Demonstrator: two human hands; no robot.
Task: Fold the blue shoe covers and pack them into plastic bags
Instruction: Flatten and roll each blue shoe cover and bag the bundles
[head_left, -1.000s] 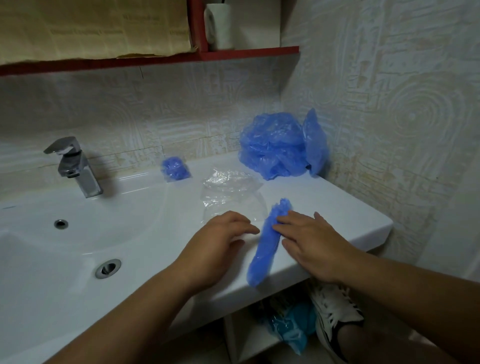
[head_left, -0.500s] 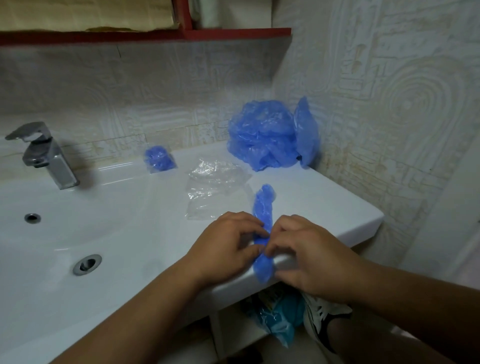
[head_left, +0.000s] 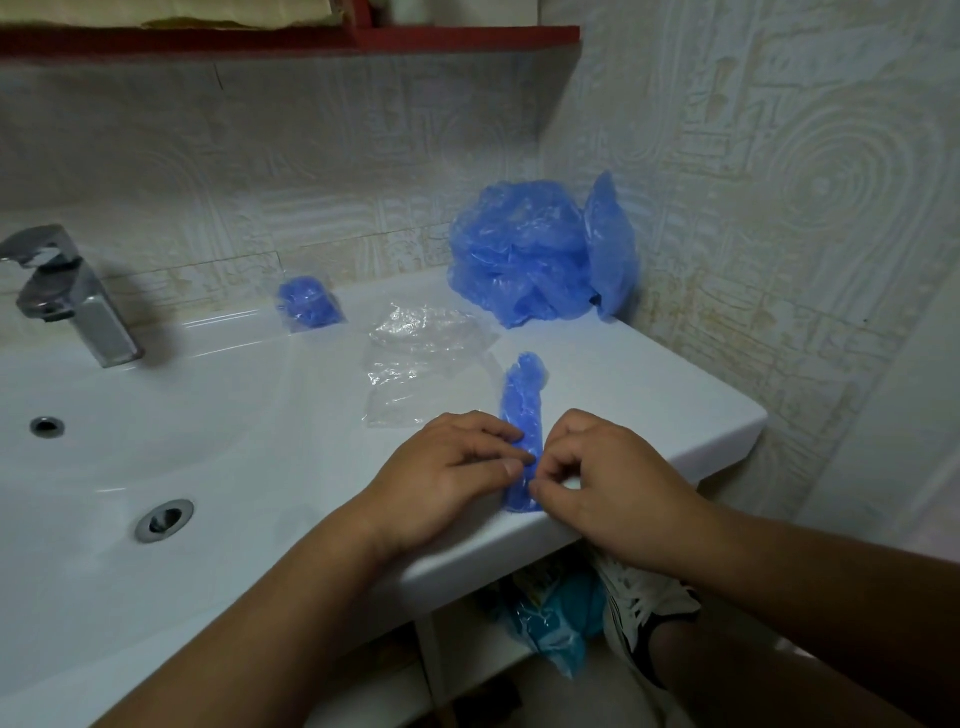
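Two hands work on a smooth white desk (head_left: 649, 384) with a sink bowl in it. A shiny metal tap (head_left: 67, 296) stands at the back. A little right of the tap sits a small clear bag (head_left: 309, 304) stuffed with a crinkly blue lump. Farther right of the tap lie flat plastic bags (head_left: 415, 358), see-through and wrinkly. Right of the tap and close to the front edge, the left hand (head_left: 447, 473) has its grip pinched on a blue shoe cover (head_left: 522, 405). The shoe cover is thin, soft plastic, folded into a long narrow strip. It lies flat on the desk and points away from the person. Its far end is puffy and crumpled. The right hand (head_left: 608, 483) has its grip pinched on the strip from the other side, fingers curled. Farthest right of the tap, in the back corner by the bumpy wall, sits a big fluffy pile of loose shoe covers (head_left: 530, 254).
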